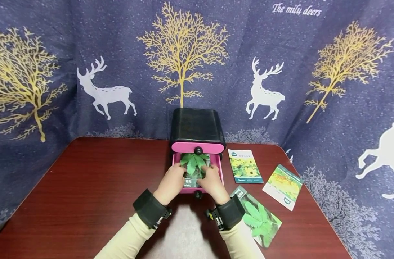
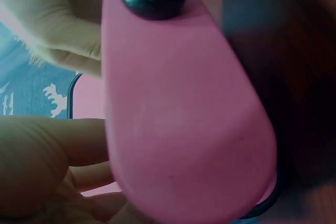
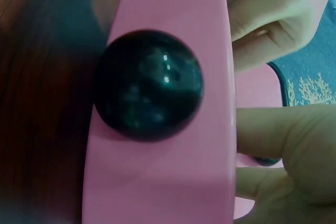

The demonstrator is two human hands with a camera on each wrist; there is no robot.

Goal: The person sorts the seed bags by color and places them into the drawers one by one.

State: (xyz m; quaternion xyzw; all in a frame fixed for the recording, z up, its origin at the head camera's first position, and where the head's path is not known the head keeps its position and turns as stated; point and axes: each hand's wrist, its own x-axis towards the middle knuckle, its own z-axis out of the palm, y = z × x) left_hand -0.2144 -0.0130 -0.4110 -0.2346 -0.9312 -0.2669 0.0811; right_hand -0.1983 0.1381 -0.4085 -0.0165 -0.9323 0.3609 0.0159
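Drawer cabinet (image 1: 197, 124), lower drawer (image 1: 220, 174) pulled out

Near: cream sleeves (image 1: 125, 237), black wristbands (image 1: 148, 208). Right of them, one leaf-print packet (image 1: 263, 221) lies on the dark red table (image 1: 103, 180). Next: black knob (image 3: 149, 85) on the drawer front (image 2: 184, 103). Left hand (image 1: 171, 181) and right hand (image 1: 214, 182), set apart, both reach into the drawer; fingers partly hidden, grip cannot be told. Between them, inside the drawer: a green-leaf packet (image 1: 192, 166). To the right: a yellow-flower packet (image 1: 245, 167), an orange-toned packet (image 1: 283, 185). Far: printed blue curtain (image 1: 119, 28).
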